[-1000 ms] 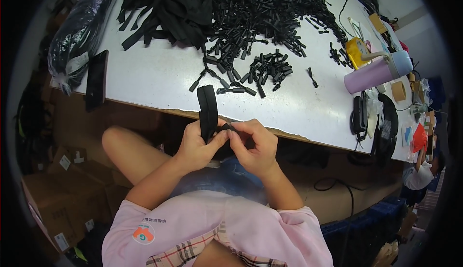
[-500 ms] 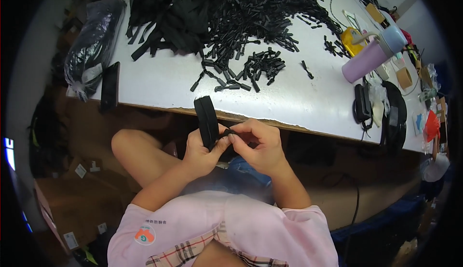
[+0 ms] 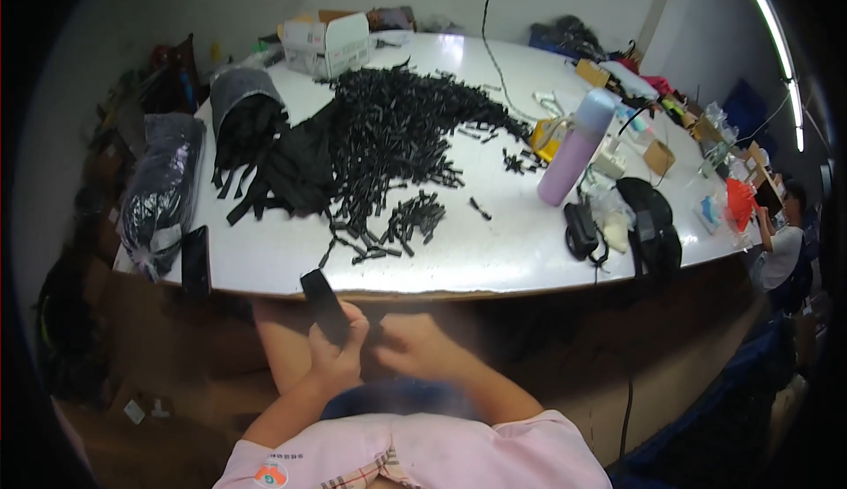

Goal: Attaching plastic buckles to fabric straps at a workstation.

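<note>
My left hand (image 3: 335,355) grips a flat black strap (image 3: 324,304) that sticks up in front of the white table's edge (image 3: 494,284). My right hand (image 3: 415,346) is blurred beside it, fingers curled toward the strap; whether it grips anything I cannot tell. Both hands sit over my lap, below the tabletop. A large heap of small black plastic pieces (image 3: 397,131) covers the middle of the table, with a smaller loose cluster (image 3: 401,224) nearest my hands. A pile of black straps (image 3: 291,171) lies to the left of the heap.
A lilac bottle (image 3: 573,149) stands to the right, with black pouches (image 3: 648,224) beyond it. A dark plastic bag (image 3: 163,189) and a phone (image 3: 195,259) lie at the table's left end. A cardboard box (image 3: 326,41) is at the back. A person (image 3: 781,242) sits far right.
The view has tilted up, showing the whole table. My hands have dropped lower in the picture and the right hand has drawn slightly away from the strap.
</note>
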`<state>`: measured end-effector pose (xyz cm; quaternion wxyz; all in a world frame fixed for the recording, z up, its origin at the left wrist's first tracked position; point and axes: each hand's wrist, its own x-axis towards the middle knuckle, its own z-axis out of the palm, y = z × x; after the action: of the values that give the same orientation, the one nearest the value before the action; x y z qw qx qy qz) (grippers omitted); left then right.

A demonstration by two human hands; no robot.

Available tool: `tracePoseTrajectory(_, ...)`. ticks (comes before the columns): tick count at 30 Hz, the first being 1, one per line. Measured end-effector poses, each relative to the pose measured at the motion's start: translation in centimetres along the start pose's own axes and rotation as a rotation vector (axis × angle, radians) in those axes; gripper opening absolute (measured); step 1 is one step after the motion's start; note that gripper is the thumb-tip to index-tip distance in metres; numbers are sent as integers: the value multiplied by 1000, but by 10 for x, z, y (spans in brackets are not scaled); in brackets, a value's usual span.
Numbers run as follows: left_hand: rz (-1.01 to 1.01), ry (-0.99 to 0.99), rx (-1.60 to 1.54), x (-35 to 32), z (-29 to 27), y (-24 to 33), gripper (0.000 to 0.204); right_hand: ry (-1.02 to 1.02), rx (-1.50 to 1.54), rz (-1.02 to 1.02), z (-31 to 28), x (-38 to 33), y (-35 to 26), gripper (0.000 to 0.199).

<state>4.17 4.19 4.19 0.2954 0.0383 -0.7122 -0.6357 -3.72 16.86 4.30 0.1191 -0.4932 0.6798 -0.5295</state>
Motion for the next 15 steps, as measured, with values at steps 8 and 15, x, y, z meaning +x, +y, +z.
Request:
tracePoseTrajectory(8,-339,-9,-393,9,-16,-28,22,-67,-506,47,17,-7,18,15)
tracePoseTrajectory(15,-399,215,-647,9,-33,-42,27,-120,259,-337,-23,38,-113,27)
